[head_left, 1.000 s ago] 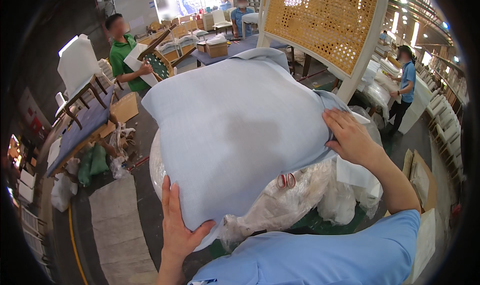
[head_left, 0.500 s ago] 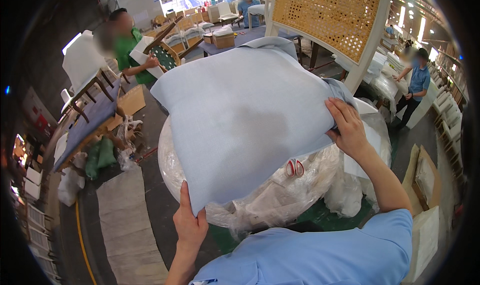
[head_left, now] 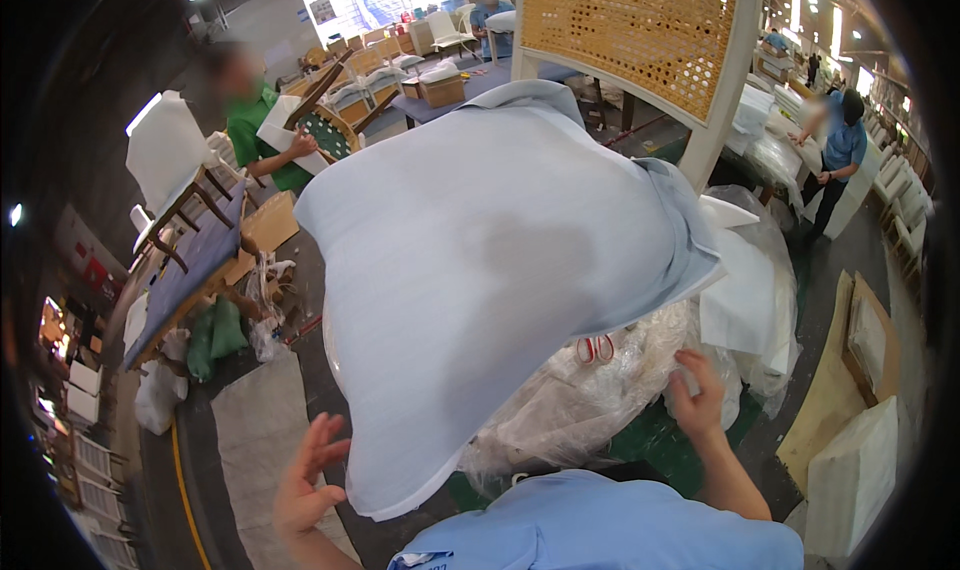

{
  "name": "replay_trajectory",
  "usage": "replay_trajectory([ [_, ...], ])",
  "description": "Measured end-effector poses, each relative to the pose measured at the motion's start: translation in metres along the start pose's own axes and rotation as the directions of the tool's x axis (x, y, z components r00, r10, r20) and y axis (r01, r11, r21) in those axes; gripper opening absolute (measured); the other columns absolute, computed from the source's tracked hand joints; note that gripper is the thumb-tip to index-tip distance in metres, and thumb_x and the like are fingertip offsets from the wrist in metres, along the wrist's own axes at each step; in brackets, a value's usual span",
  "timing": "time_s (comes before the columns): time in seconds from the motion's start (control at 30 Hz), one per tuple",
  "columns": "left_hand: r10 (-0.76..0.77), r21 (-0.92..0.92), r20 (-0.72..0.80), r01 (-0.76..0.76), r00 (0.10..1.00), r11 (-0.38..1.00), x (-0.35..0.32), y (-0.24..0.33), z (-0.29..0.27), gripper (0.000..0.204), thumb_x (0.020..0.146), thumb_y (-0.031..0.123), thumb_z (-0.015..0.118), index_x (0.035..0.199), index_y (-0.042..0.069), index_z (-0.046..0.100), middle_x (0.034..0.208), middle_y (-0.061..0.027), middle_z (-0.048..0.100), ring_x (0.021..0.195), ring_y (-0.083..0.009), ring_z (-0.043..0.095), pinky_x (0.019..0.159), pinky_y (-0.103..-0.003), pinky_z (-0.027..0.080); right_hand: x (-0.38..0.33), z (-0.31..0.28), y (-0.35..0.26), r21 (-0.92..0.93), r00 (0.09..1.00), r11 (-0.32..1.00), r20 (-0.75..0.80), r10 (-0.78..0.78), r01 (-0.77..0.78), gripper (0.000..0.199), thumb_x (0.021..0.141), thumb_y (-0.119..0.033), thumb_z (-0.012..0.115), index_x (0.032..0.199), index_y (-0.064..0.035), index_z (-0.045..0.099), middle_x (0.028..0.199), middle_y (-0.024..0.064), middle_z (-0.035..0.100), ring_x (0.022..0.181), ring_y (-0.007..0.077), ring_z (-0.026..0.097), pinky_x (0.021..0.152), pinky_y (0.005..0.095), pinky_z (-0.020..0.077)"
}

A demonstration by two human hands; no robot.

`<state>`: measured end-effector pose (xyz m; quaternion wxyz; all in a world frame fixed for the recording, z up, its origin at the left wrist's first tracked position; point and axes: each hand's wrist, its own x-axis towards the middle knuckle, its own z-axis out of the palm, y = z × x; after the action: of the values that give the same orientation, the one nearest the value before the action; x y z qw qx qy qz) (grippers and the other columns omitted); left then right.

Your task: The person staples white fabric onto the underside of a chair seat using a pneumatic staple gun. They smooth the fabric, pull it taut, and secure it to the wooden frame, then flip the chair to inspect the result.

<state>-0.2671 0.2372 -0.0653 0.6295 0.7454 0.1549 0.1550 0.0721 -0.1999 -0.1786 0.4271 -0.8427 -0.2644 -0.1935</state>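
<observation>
A bright window (head_left: 375, 5) glares in the grey wall (head_left: 268, 18); a yellow stripe (head_left: 182, 480) marks the dark floor (head_left: 202, 455).

Furniture workshop; white chair (head_left: 165, 155) stands on blue-topped workbench (head_left: 200, 252); cane panel (head_left: 630, 35) in white frame (head_left: 700, 152); person in green (head_left: 246, 130) holds tilted chair (head_left: 322, 128); chair row (head_left: 897, 182) at right.

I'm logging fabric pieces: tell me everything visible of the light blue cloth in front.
The light blue cloth looks woven and matte, spread with drawn-out corners. Loose folds bunch along its right side and far edge; a darker patch, perhaps shadow, lies mid-surface. It lies over plastic wrapping, its near-left corner hanging beyond. The left hand is beside that corner, contact unclear; the right hand is clear of it.
</observation>
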Motion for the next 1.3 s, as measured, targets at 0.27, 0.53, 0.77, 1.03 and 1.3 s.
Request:
replay_trajectory([
  [0.27, 0.136, 0.345, -0.139, -0.080, 0.981, 0.935, 0.022, 0.055, 0.046, 0.110, 0.078, 0.061, 0.082, 0.157, -0.002, 0.038, 0.156, -0.0237, 0.047, 0.139, -0.0322, 0.052, 0.116, -0.044, 0.037, 0.105, -0.052, 0.110, 0.349, 0.915, 0.905, -0.227, 0.334, -0.244, 0.025, 0.103, -0.017, 0.064, 0.118, 0.0020, 0.070, 0.099, 0.0053, 0.072, 0.089, 0.0127, 0.065, 0.081, 0.0274, 0.0496],
  [0.53, 0.245, 0.827, -0.313, 0.136, 0.918, 0.546, 0.051, 0.106, 0.153, 0.085, 0.094, 0.055, 0.067, 0.151, -0.005, 0.046, 0.152, -0.0227, 0.053, 0.147, -0.0343, 0.044, 0.120, -0.043, 0.032, 0.283, -0.063, 0.184, 0.465, 0.977, 0.860, 0.054, 0.208, -0.209, 0.025, 0.104, -0.020, 0.062, 0.118, -0.0011, 0.071, 0.095, 0.0033, 0.072, 0.083, 0.0096, 0.063, 0.077, 0.0241, 0.0488],
  [0.77, 0.254, 0.982, -0.009, -0.040, 0.967, 0.187, 0.182, 0.133, 0.316, 0.072, 0.094, 0.053, 0.066, 0.146, 0.005, 0.055, 0.152, -0.0223, 0.051, 0.142, -0.0467, 0.044, 0.119, -0.055, 0.030, 0.441, 0.032, 0.173, 0.690, 0.928, 0.724, 0.264, -0.264, 0.010, 0.027, 0.103, -0.019, 0.062, 0.118, 0.0019, 0.070, 0.099, 0.0063, 0.073, 0.093, 0.0113, 0.065, 0.082, 0.0273, 0.0525],
  [1.03, 0.374, 0.988, 0.001, -0.059, 0.927, 0.145, 0.258, 0.131, 0.424, 0.043, 0.096, 0.025, 0.057, 0.134, 0.006, 0.066, 0.157, -0.0130, 0.049, 0.146, -0.0460, 0.039, 0.121, -0.057, 0.025, 0.506, 0.172, 0.110, 0.421, 0.708, 0.879, 0.548, -0.445, 0.226, 0.027, 0.101, -0.016, 0.063, 0.120, 0.0027, 0.069, 0.104, 0.0096, 0.074, 0.100, 0.0148, 0.066, 0.085, 0.0296, 0.0537],
  [1.3, 0.405, 0.994, -0.060, 0.019, 0.912, 0.105, 0.251, 0.122, 0.423, 0.039, 0.099, 0.029, 0.052, 0.129, 0.012, 0.071, 0.157, -0.0063, 0.051, 0.146, -0.0438, 0.040, 0.120, -0.056, 0.027, 0.501, 0.223, 0.124, 0.456, 0.668, 0.880, 0.615, -0.418, 0.131, 0.028, 0.100, -0.015, 0.063, 0.122, 0.0024, 0.067, 0.106, 0.0101, 0.073, 0.099, 0.0153, 0.066, 0.085, 0.0297, 0.0536],
])
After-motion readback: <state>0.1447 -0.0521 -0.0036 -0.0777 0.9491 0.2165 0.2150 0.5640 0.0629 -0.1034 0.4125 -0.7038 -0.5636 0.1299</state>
